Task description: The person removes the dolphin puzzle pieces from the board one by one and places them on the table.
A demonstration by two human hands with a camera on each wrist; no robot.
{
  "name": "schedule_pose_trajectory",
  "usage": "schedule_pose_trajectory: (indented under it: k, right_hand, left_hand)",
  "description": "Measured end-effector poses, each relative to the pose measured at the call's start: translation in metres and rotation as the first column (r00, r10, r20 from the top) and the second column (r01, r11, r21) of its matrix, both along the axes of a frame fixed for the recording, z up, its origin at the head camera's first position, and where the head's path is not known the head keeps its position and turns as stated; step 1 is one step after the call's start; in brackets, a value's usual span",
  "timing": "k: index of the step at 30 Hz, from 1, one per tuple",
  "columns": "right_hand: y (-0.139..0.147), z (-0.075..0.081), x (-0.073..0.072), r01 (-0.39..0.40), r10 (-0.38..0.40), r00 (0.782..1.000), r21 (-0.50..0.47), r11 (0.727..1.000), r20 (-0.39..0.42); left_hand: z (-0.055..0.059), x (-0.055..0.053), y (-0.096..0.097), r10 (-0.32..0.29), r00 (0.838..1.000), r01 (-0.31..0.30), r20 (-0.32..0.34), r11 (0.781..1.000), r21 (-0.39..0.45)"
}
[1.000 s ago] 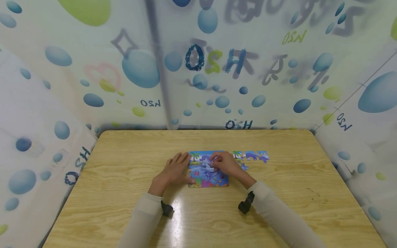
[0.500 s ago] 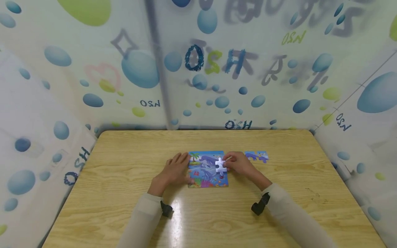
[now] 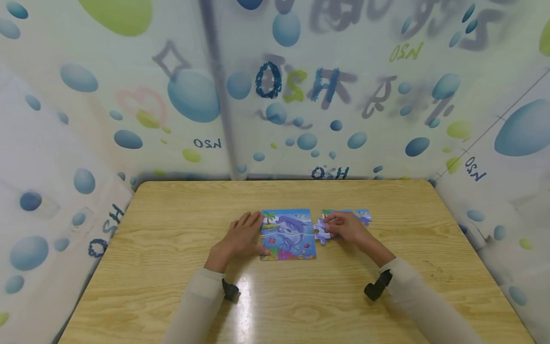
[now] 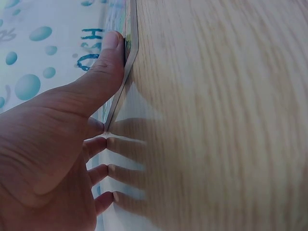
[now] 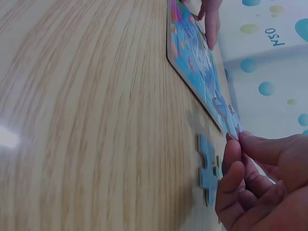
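While the left hand [image 3: 239,237] lies along the left side of the dolphin picture board [image 3: 285,231], its fingers are extended and slightly spread, grasping nothing; the thumb rests on the board's near-left corner. Board: flat on the tabletop [image 3: 180,267], between the two hands. Right hand [image 3: 350,231]: thumb and forefinger together, pinching one puzzle piece [image 3: 320,230]; the remaining fingers are curled in. The piece is just right of the board, raised off the tabletop in the right wrist view. More loose pieces [image 3: 364,216] lie behind the right hand, partly hidden by it; exact count cannot be told. Both sleeves [image 3: 195,298] are pale, each with a black wrist device [image 3: 231,290] at the cuff.
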State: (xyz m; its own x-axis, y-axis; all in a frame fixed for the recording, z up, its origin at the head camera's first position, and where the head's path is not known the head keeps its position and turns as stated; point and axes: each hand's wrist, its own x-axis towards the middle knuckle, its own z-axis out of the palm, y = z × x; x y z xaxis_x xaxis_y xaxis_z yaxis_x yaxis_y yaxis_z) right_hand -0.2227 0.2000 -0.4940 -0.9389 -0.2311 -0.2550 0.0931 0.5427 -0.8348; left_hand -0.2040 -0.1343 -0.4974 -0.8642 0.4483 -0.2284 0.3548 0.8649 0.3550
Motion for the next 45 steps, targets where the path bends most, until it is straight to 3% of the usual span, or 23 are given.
schedule_pose_trajectory:
  k: [17, 24, 35, 45]
  right_hand:
    - [0.039, -0.003, 0.002, 0.048, -0.048, 0.998, 0.001, 0.999, 0.028]
    - [0.055, -0.002, 0.000, 0.012, -0.012, 0.999, 0.014, 1.000, 0.034]
    - [0.075, -0.003, -0.001, 0.062, -0.063, 0.997, 0.023, 0.998, 0.052]
    - [0.074, -0.004, 0.001, 0.058, -0.058, 0.998, 0.071, 0.996, -0.005]
  left_hand:
    - [0.000, 0.000, 0.000, 0.008, 1.000, -0.008, 0.005, 1.000, 0.016]
    - [0.003, 0.000, -0.001, 0.005, 1.000, -0.005, 0.019, 1.000, 0.020]
    - [0.003, -0.001, -0.001, 0.000, 1.000, -0.001, 0.010, 1.000, 0.013]
    - [0.002, 0.000, -0.001, 0.004, 1.000, -0.004, 0.017, 1.000, 0.020]
